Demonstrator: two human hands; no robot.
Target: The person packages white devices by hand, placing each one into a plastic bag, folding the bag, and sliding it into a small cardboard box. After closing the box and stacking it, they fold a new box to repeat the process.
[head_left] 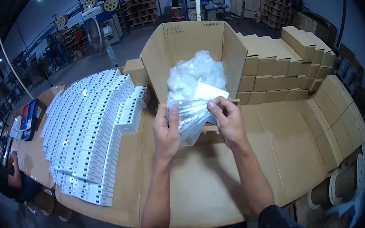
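A clear plastic bag [191, 124] is stretched between my two hands, above the cardboard-covered table. My left hand [167, 135] pinches its left edge between thumb and fingers. On the other side, my right hand [229, 122] grips the gathered edge of the same bag, thumb on top. Just behind the bag stands a tall open carton [156, 68], holding a heap of crumpled clear plastic bags [196, 71]. A flat white piece [211, 91] shows right above the held bag, its lower part hidden by bag and fingers.
Rows of small white boxes [85, 127] cover the left of the table [190, 192]. Brown cardboard boxes [270, 68] are stacked at the back right, with more boxes [338, 112] along the right edge. A seated person [8, 174] is at far left. Spools [336, 187] stand below right.
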